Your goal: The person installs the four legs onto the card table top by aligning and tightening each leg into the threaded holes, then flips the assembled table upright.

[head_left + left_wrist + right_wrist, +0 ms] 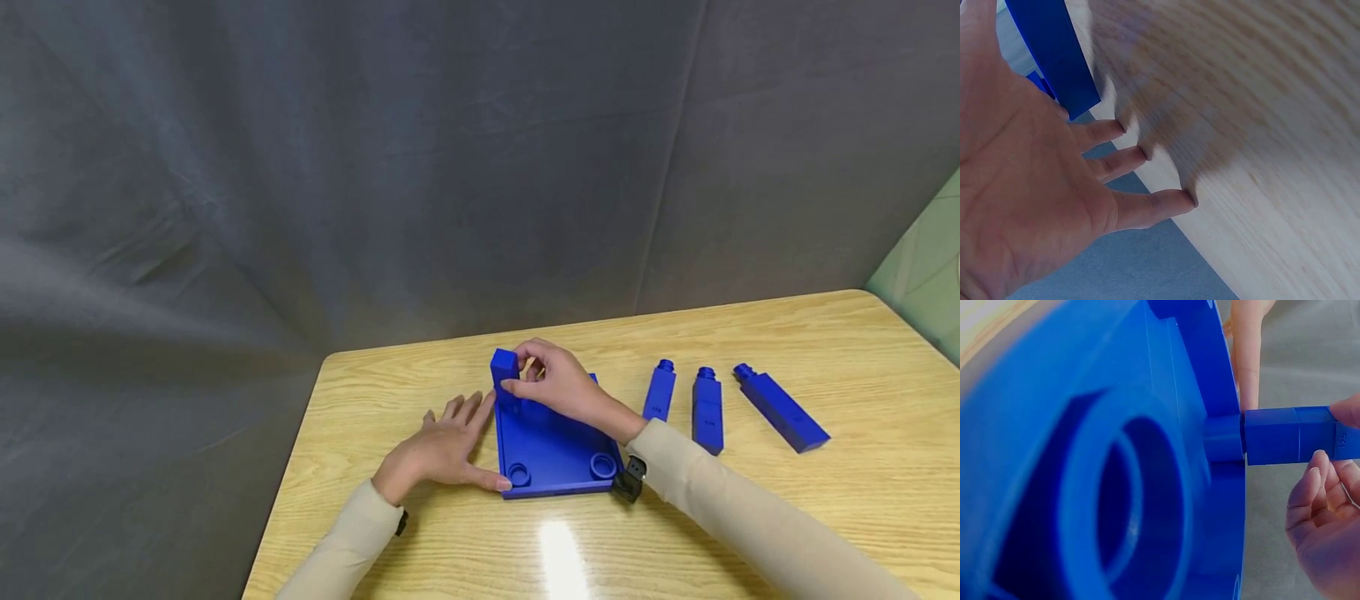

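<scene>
A blue square panel [558,442] with a raised rim lies on the wooden table, round sockets [1141,500] at its corners. On its far left corner stands a blue square leg [505,367], upright and meeting the socket there. My right hand [558,385] pinches this leg near its top between thumb and fingers; the number 125 shows on its side in the right wrist view. My left hand [442,450] lies at the panel's left edge with spread, fairly straight fingers. Its thumb touches the near left corner, and other fingertips rest on the tabletop.
Three more blue legs with threaded ends lie on the table to the right: one near my right wrist [660,392], a middle leg [707,417] and a slanted leg [783,408]. A dark grey curtain [480,167] hangs behind the table's far edge.
</scene>
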A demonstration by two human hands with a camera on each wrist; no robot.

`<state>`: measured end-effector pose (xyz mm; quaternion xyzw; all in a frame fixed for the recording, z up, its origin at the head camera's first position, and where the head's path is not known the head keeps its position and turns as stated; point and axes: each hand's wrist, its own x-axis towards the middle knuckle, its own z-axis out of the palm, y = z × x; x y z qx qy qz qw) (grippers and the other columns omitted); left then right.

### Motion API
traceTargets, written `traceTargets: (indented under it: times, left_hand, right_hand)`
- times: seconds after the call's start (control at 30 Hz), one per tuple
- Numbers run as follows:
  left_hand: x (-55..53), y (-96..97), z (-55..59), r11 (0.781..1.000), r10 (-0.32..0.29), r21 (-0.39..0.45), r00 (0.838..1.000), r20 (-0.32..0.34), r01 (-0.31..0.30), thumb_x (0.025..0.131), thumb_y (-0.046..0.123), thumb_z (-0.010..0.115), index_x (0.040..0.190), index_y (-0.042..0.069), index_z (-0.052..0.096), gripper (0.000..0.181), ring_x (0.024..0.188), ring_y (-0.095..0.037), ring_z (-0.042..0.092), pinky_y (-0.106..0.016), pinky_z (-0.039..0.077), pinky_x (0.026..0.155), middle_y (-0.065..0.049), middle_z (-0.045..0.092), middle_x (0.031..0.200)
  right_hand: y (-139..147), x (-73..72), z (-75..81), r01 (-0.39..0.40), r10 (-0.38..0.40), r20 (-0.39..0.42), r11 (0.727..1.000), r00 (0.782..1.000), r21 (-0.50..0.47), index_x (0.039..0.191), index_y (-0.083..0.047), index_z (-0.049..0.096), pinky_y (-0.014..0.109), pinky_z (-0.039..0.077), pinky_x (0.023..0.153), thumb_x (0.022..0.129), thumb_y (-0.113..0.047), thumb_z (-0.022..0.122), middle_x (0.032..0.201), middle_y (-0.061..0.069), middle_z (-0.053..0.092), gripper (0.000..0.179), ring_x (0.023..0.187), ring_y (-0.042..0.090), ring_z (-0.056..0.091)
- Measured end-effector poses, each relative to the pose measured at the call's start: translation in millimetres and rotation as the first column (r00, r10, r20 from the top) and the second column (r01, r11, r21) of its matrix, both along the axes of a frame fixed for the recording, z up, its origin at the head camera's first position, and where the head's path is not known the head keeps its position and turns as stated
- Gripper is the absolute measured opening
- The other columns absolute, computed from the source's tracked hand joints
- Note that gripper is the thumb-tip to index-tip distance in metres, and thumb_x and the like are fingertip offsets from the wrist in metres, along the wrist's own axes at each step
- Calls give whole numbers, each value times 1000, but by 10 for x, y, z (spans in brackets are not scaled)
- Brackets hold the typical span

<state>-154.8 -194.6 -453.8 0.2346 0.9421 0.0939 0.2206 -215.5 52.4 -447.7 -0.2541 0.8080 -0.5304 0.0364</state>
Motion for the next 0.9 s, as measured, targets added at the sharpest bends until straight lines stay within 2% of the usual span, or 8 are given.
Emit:
traceTargets:
  times: [0.2, 0.3, 0.53, 0.9]
  left_hand:
    - [-4, -5, -5, 1000, 1, 1, 1000, 0, -1, 89, 84, 68, 177, 23, -6, 131, 164, -46, 12, -84, 20, 116, -16, 8, 182]
    - [-2, -5, -8, 1000, 0, 4, 1000, 2, 0, 89, 85, 68, 177, 24, -7, 131, 164, -46, 12, -84, 20, 116, -16, 8, 182]
    - [-2, 1, -13, 1000, -5, -2, 1000, -8, 5, 88, 86, 68, 177, 21, -4, 132, 164, -47, 13, -84, 21, 116, -16, 9, 182]
    - [-6, 6, -6, 1000, -1, -10, 1000, -11, 1, 88, 86, 67, 177, 21, -3, 131, 164, -47, 13, -83, 22, 116, -15, 10, 182]
  right_hand:
    - [-13, -11, 3, -17, 17, 5, 1000, 1000, -2, 128, -8, 74, 29, 49, 68, 94, -25, 91, 97, 6, 62, 41, 82, 21, 62]
    - [-12, -16, -11, -16, 16, 5, 1000, 1000, 1, 126, -7, 73, 30, 48, 67, 93, -25, 92, 93, 4, 62, 42, 81, 21, 61]
    - [-22, -18, -35, 25, -25, -3, 1000, 1000, -11, 110, -9, 72, 30, 50, 72, 93, -23, 92, 89, -1, 65, 30, 82, 21, 62]
    - [0, -6, -17, 25, -25, 3, 1000, 1000, 6, 115, -10, 75, 38, 57, 80, 94, -26, 90, 110, 3, 73, 30, 95, 20, 69]
